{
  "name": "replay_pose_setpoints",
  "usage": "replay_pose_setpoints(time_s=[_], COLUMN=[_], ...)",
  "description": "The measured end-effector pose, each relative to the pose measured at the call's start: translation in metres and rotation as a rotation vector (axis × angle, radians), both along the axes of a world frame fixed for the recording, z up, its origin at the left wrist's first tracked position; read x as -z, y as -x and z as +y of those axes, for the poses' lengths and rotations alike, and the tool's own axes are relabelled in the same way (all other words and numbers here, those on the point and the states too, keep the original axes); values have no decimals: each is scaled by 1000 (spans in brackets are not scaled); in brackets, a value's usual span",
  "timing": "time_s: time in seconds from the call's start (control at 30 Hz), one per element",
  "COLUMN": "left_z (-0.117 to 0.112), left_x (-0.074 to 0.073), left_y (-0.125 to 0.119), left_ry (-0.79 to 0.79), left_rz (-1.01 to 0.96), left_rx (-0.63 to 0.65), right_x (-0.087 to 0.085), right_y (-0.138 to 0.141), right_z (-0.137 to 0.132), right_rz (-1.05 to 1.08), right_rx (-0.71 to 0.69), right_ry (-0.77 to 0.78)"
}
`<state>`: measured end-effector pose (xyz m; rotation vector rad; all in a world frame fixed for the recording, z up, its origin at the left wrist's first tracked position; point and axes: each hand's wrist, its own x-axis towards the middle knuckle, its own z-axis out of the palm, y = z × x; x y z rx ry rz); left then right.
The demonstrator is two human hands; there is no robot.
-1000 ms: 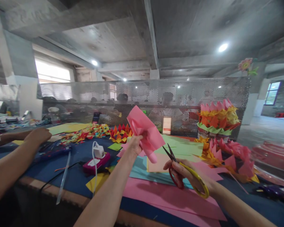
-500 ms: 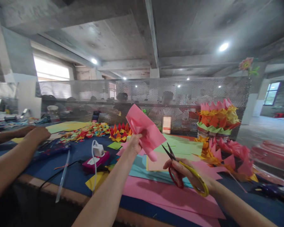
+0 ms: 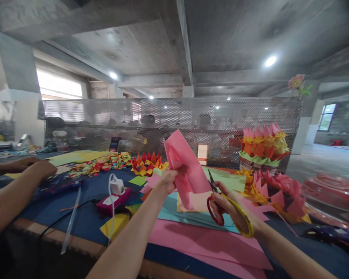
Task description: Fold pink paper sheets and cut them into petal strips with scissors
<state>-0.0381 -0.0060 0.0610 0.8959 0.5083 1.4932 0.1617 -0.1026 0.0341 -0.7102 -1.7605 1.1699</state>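
Note:
My left hand (image 3: 169, 181) pinches a folded sheet of pink paper (image 3: 189, 164) and holds it up above the table. In my right hand (image 3: 223, 199) is a pair of scissors (image 3: 237, 214) with one red and one yellow handle loop. Their dark blades are a little apart and point up beside the paper's lower right edge; I cannot tell whether they touch it. Below both hands lie a pink sheet (image 3: 203, 242), blue paper (image 3: 168, 207) and a peach sheet (image 3: 196, 201).
A co-worker's hands (image 3: 43, 169) are at the left. Near them stand a purple power strip (image 3: 113, 200) with a white charger (image 3: 117, 186) and a glue gun (image 3: 61, 190). Folded paper petals (image 3: 279, 190), a petal-covered jar (image 3: 263, 149) and a clear red jar (image 3: 331, 197) are at the right.
The pink paper has turned more upright and shifted slightly right with my left hand. The scissors' blades have swung more upright and closer together, near the paper's edge. The view has shifted slightly.

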Motion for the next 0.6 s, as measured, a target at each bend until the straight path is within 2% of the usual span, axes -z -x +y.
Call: replay_pose_setpoints(time_s=[0.27,0.4,0.6], left_z=[-2,-4,-10], left_x=[2,3,0], left_y=[-4,-7,-12], left_ry=[-24,-10,7], left_rz=[22,48,49], left_rx=[8,24,-20], right_x=[-9,-5,1], right_y=[2,1,2], right_z=[-7,-6,-3], right_rz=[-74,-76,-42], right_rx=[67,122,169], right_ry=[-76,-107,-126])
